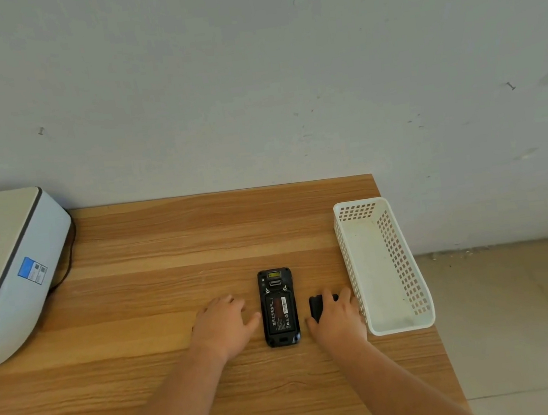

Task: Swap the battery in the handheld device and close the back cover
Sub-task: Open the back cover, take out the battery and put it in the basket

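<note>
A black handheld device [278, 306] lies face down on the wooden table [154, 256], its back open with a labelled battery [280, 314] showing in the bay. My left hand [224, 323] rests flat on the table just left of the device, fingers spread, thumb close to the device's edge. To the right of the device lies a black piece, likely the back cover [316, 307], and my right hand [339, 316] sits on top of it with fingers curled over it. Most of that piece is hidden under the hand.
A white perforated plastic basket [414, 293], nothing in it, stands at the table's right edge beside my right hand. A large white and grey printer [7, 271] occupies the far left. A grey wall runs behind; tiled floor lies past the right edge.
</note>
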Motion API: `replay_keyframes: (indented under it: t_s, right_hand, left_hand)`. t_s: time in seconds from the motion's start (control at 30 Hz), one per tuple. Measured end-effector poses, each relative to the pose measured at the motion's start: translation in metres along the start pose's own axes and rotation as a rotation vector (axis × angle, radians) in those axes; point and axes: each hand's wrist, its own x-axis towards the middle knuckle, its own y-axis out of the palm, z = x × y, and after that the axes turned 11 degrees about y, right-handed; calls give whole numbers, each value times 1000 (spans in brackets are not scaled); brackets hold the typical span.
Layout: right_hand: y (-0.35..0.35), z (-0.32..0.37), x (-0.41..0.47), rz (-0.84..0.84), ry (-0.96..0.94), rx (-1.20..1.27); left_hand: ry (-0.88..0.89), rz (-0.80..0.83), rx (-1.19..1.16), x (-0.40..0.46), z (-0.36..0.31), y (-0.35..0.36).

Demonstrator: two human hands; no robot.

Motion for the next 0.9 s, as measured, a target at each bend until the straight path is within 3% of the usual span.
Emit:
replay_keyframes:
  t_s: [0.2,0.47,0.9]
  right_hand:
    - [-17,20,4,-41,-198,5]
    - [-13,34,5,57,-613,-272]
    - [-7,46,6,51,-680,-436]
  left_hand:
    - [3,-24,3,-4,-3,-7]
    - [19,-73,-22,-10,2,-12]
    - [24,-75,-16,-16,14,-11]
